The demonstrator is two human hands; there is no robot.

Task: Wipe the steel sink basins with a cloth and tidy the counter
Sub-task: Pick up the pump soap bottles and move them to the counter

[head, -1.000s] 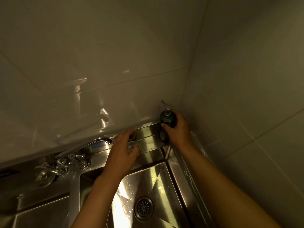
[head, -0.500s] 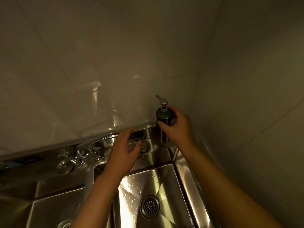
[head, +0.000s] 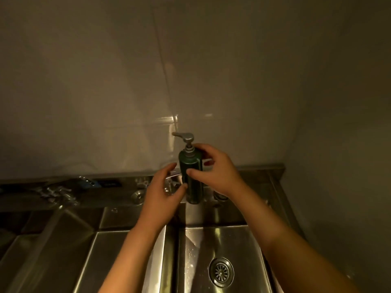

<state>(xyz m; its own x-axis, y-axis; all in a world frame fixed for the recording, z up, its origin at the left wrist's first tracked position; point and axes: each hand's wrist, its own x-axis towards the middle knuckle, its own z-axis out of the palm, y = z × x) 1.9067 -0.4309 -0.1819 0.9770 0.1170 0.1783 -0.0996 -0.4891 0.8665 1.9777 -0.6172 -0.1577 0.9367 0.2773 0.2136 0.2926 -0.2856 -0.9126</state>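
Note:
A dark green soap bottle (head: 191,178) with a grey pump head stands upright on the steel ledge (head: 251,178) behind the basins, its spout pointing left. My right hand (head: 213,168) wraps the bottle from the right, thumb across its front. My left hand (head: 163,191) hovers just left of the bottle's lower half with fingers spread and nothing in it; its thumb tip is close to the bottle. The right steel basin (head: 196,256) with a round drain (head: 221,271) lies below, wet and streaked. A second basin (head: 118,261) sits to its left. No cloth is in view.
Chrome taps and valve handles (head: 139,187) line the back ledge behind my left hand, with more fittings (head: 57,192) further left. A small blue object (head: 95,183) lies at the wall. Tiled walls close the back and the right side.
My right hand has carried the bottle left, from the right corner to the middle of the ledge behind the divider. My left hand has come off the ledge fitting and drawn near the bottle.

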